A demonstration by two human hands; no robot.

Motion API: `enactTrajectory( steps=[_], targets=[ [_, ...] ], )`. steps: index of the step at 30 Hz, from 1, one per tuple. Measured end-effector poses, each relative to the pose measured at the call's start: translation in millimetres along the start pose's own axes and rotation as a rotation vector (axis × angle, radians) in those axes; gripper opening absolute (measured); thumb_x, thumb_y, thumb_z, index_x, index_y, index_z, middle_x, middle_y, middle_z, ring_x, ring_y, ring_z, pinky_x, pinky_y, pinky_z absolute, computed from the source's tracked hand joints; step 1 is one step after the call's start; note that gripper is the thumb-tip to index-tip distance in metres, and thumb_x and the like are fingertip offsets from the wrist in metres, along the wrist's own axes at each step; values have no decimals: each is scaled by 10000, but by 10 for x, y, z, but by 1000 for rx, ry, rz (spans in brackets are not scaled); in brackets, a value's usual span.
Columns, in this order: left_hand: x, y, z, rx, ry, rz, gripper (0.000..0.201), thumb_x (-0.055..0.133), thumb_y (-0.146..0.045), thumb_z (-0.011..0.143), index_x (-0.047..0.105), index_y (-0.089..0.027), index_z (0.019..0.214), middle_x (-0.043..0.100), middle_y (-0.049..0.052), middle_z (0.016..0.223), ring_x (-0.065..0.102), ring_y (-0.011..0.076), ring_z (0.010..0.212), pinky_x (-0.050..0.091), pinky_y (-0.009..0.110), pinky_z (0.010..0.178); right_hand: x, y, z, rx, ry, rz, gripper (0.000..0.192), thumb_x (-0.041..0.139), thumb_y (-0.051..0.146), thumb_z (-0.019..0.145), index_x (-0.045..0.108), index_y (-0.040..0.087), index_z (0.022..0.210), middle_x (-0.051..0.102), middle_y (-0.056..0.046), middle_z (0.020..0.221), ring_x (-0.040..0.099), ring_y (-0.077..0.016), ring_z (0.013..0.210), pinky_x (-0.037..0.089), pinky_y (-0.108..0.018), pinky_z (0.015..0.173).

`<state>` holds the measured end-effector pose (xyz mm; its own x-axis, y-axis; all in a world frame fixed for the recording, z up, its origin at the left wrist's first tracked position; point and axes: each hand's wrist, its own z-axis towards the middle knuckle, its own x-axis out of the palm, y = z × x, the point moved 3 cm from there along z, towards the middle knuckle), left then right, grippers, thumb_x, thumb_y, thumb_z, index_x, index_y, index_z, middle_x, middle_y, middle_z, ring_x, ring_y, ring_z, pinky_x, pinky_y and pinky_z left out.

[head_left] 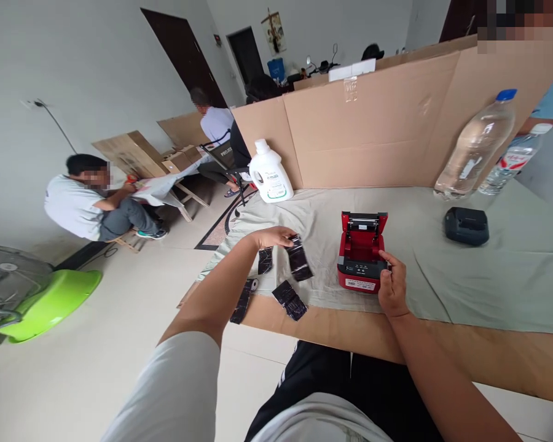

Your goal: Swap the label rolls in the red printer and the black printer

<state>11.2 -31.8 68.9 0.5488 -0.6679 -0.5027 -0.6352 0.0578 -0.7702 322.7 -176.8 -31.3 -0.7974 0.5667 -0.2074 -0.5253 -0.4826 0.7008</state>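
A small red printer point(360, 258) with its lid open stands on the grey cloth point(465, 276). My right hand point(392, 287) grips its front right corner. My left hand point(274, 236) reaches over several black wrapped rolls and closes on one black roll point(298, 256) lying just left of the printer. Another black roll point(289, 299) lies at the cloth's front edge, one point(265, 260) sits under my left wrist, and one point(242, 301) hangs near the table's left corner.
A white detergent jug point(269, 172), two clear water bottles point(477, 146) and a black printer point(466, 225) stand on the cloth before a cardboard wall point(373, 129). Two people sit at the far left. A fan on a green base point(50, 301) stands on the floor.
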Motion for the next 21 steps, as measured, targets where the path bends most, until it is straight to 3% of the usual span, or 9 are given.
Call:
enactTrajectory(
  steps=[3, 7, 12, 14, 17, 21],
  targets=[
    [-226, 412, -65, -213, -144, 355, 396, 719, -250, 612, 717, -189, 1003, 723, 46, 1043, 617, 261, 1027, 440, 297, 901, 7, 3, -1, -2, -6, -14, 416, 349, 405, 958, 539, 192, 1261, 591, -121, 1216, 525, -257, 1105, 450, -462, 895],
    [-271, 687, -30, -299, -282, 618, 411, 727, -257, 610, 721, -247, 1021, 695, 34, 1139, 550, 282, 1156, 412, 295, 966, 9, -8, -12, -4, 3, -11, 419, 351, 404, 957, 530, 190, 1269, 586, -122, 1226, 526, -258, 1118, 445, -472, 915],
    [-318, 838, -73, -400, -510, 665, 520, 607, -224, 737, 591, -202, 1257, 471, 106, 1446, 358, 305, 1353, 317, 368, 1071, 2, -8, -13, -12, 5, -5, 408, 362, 395, 956, 527, 189, 1268, 585, -124, 1235, 520, -260, 1136, 442, -479, 926],
    [-302, 898, -121, -465, -513, 656, 582, 619, -194, 707, 555, -191, 1286, 489, 140, 1422, 390, 327, 1328, 333, 417, 1046, 0, -4, -7, -13, 6, -2, 405, 366, 396, 956, 526, 189, 1264, 585, -125, 1232, 519, -260, 1138, 443, -483, 932],
    [-309, 931, -213, -541, -513, 639, 540, 650, -224, 683, 588, -210, 1219, 568, 133, 1328, 500, 316, 1227, 397, 387, 975, 0, -2, 1, -11, 10, 5, 400, 370, 403, 955, 521, 193, 1261, 586, -122, 1228, 516, -261, 1151, 445, -489, 944],
    [-551, 797, -346, -672, -601, 632, 521, 636, -238, 694, 581, -115, 1197, 522, 228, 1332, 537, 379, 1172, 454, 413, 890, 2, 11, 4, -17, 5, 8, 379, 374, 392, 956, 520, 195, 1245, 591, -119, 1223, 519, -257, 1155, 436, -503, 971]
  ],
)
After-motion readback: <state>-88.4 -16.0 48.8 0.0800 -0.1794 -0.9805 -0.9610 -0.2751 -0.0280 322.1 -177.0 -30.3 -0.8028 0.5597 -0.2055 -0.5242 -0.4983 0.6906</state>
